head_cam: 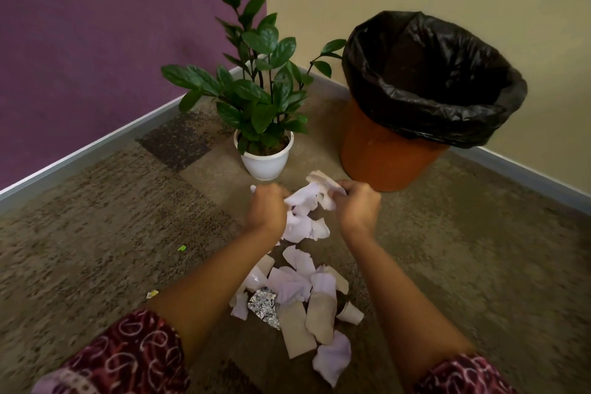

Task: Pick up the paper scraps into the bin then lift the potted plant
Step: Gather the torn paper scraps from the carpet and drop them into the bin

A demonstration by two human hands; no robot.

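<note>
Some paper scraps (303, 198) in left hand (267, 208), right hand (359, 206), bag-lined bin (383, 153), potted plant (265, 160)

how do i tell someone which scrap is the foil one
From the orange bin, come down to the near heap of paper scraps. At its left edge lies the foil scrap, the only crinkled, silvery piece among matte paper.

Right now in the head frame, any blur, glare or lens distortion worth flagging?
Head view: wide-angle warp seems to lean the bin rightward and the plant leftward. Head view: carpet smears toward the frame edges; left hand, right hand and scraps are slightly soft. Head view: light is even, shadows faint; mild sheen only on the foil and liner.
</note>
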